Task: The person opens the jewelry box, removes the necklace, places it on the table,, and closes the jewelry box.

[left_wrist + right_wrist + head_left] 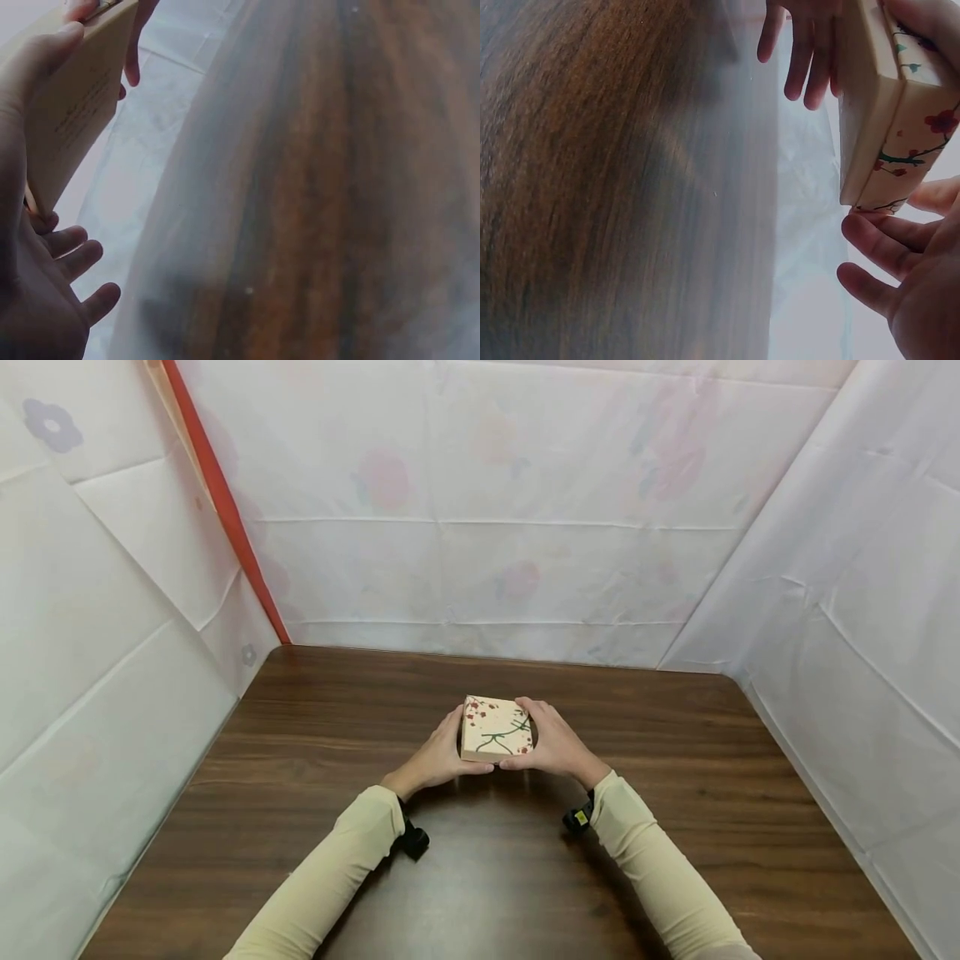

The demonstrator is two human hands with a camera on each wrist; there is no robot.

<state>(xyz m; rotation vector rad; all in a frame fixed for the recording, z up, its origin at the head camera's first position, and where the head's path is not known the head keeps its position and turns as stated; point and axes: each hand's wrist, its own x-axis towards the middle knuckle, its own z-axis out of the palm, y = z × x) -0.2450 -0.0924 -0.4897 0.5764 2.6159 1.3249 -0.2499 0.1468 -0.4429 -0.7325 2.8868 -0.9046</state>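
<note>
A small square cream box with red blossoms and green lines on its top is held between both hands, off the table. My left hand grips its left side, the thumb along the near edge. On the opposite side my right hand holds it the same way, and the thumb tips nearly meet. In the left wrist view a plain face of the box carries small, unreadable print. Blossoms run along the side of the box in the right wrist view, where a seam shows.
The dark wood-grain tabletop lies beneath the arms. Pale floral sheets hang behind and on both sides, and a red strip runs down the back left corner. Each wrist wears a small black camera.
</note>
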